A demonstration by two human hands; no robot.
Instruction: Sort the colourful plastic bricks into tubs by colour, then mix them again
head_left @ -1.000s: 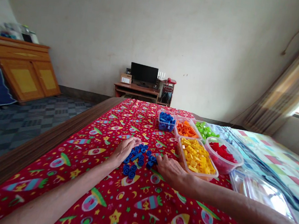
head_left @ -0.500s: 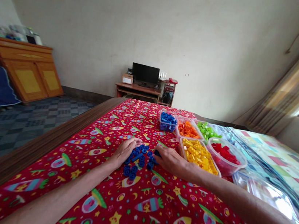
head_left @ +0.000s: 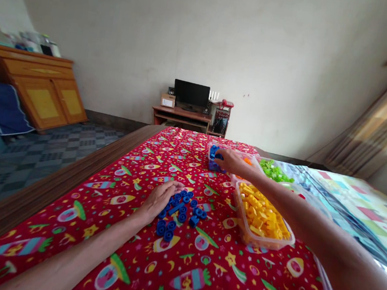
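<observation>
Several loose blue bricks [head_left: 181,210] lie in a small heap on the red patterned tablecloth [head_left: 163,264]. My left hand [head_left: 158,199] rests on the cloth at the heap's left edge, fingers curled around the nearest pieces. My right hand [head_left: 229,159] is stretched far forward over the clear tub of blue bricks [head_left: 213,156], fingers pinched together with blue pieces showing at the fingertips. My right forearm crosses above the tub of yellow bricks [head_left: 262,218].
Tubs of orange bricks [head_left: 247,161] and green bricks [head_left: 275,171] stand behind the yellow one. A clear lid or bag lies at the right edge. The table's wooden edge [head_left: 41,191] runs along the left. A cabinet and a monitor stand in the room beyond.
My right hand has left the heap of loose blue bricks and reached forward to the blue tub. My left hand has stayed at the heap. The camera has shifted slightly.
</observation>
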